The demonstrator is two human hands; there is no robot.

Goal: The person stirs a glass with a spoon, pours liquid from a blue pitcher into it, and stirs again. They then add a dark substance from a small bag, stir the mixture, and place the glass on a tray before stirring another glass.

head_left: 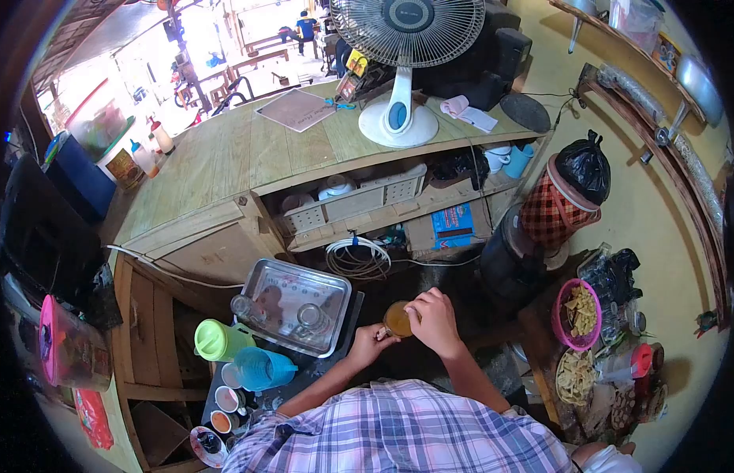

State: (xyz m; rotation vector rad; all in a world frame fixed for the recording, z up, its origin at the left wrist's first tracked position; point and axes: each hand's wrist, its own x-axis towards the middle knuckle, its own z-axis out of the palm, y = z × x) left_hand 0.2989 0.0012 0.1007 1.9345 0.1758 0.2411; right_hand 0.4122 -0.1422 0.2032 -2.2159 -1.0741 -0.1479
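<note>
My left hand (371, 344) is closed around the handle side of a glass mug (397, 322) filled with a brownish-orange drink. Over the mug's right rim, my right hand (433, 320) has its fingers pinched together; whatever they hold is hidden from above. To the left of the mug lies a metal tray (345, 314) bearing a clear glass (310, 317) and another glass (242, 306) near its left edge. A light green lidded pitcher (223, 340) and a blue plastic jug (266, 369) stand below the tray, left of my left forearm.
Cups (229, 400) stand near my left elbow. Ahead is a wooden counter (217, 173) with a white fan (398, 122). A coiled white cable (359, 258) hangs below its shelf. On my right are a pink basket (559, 319) of food and a black-bagged container (552, 206).
</note>
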